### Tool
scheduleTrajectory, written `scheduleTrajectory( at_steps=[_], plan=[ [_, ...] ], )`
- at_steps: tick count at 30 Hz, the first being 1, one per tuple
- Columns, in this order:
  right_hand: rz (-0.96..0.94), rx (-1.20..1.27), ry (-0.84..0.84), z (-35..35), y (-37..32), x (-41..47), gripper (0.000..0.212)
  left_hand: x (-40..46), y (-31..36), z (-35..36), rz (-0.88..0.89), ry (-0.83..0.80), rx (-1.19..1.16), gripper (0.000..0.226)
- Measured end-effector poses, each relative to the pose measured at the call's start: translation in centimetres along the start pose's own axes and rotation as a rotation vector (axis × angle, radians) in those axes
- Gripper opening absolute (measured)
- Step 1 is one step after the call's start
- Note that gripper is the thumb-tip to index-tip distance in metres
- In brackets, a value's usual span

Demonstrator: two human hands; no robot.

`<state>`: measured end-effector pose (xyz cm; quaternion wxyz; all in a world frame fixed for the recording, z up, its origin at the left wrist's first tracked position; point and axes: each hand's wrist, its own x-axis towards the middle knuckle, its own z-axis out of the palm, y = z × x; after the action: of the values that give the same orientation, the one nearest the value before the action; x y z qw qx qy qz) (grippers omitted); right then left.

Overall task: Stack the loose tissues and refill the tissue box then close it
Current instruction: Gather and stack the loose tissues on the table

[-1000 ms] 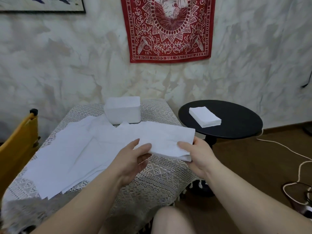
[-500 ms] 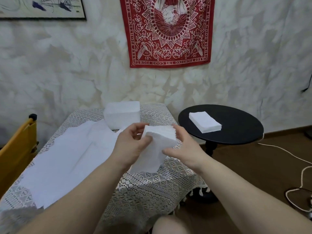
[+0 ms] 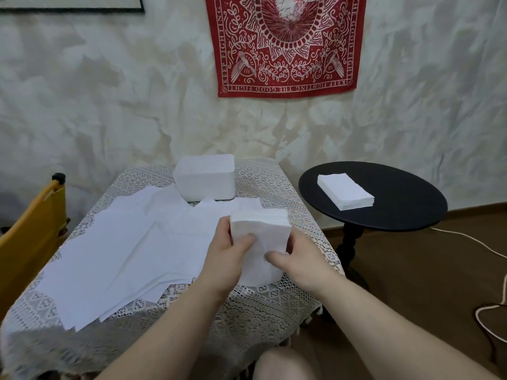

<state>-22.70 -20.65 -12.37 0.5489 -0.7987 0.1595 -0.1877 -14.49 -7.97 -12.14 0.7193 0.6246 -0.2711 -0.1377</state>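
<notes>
The folded tissues [image 3: 260,237] sit near the table's [image 3: 274,303] 3 o'clock edge. The left hand [image 3: 227,259] and right hand [image 3: 296,261] squeeze them from both sides.

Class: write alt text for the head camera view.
Both hands, left hand and right hand, hold a folded white tissue bundle over a lace-covered table strewn with loose white tissue sheets; behind, a white tissue box.

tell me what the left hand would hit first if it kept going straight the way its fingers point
The left hand already grips the folded tissue bundle. Past that, its line runs up toward the white tissue box at the table's far end, probably the first thing met; depth is uncertain.
</notes>
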Motion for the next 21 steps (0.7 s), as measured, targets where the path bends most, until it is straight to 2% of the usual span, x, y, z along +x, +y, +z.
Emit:
scheduleTrajectory(
  at_steps=[5, 7, 10, 14, 18, 21],
  plan=[
    [-0.074, 0.023, 0.066, 0.3, -1.3, 1.1, 0.031, 0.4, 0.8, -0.3, 0.080, 0.034, 0.070, 0.031],
    [-0.101, 0.021, 0.090, 0.5, -1.9, 1.4, 0.039, 0.8, 1.5, -0.2, 0.104, 0.054, 0.040, 0.027],
    [-0.077, 0.008, 0.107, 0.8, -1.8, 1.2, 0.044, 0.7, 1.1, -0.2, 0.060, 0.066, 0.036, 0.019],
    [-0.046, 0.098, 0.115, 1.5, -0.9, 0.7, 0.047, -0.1, -0.1, -0.3, 0.014, 0.076, 0.022, 0.022],
    [-0.070, 0.153, 0.153, 2.5, -1.3, 1.2, 0.051, 0.1, 0.3, 0.2, 0.064, 0.092, 0.028, 0.018],
    [-0.060, 0.148, 0.180, 2.6, -1.4, 1.3, 0.044, 0.0, 0.3, 0.3, 0.091, 0.103, 0.069, 0.019]
  ],
)
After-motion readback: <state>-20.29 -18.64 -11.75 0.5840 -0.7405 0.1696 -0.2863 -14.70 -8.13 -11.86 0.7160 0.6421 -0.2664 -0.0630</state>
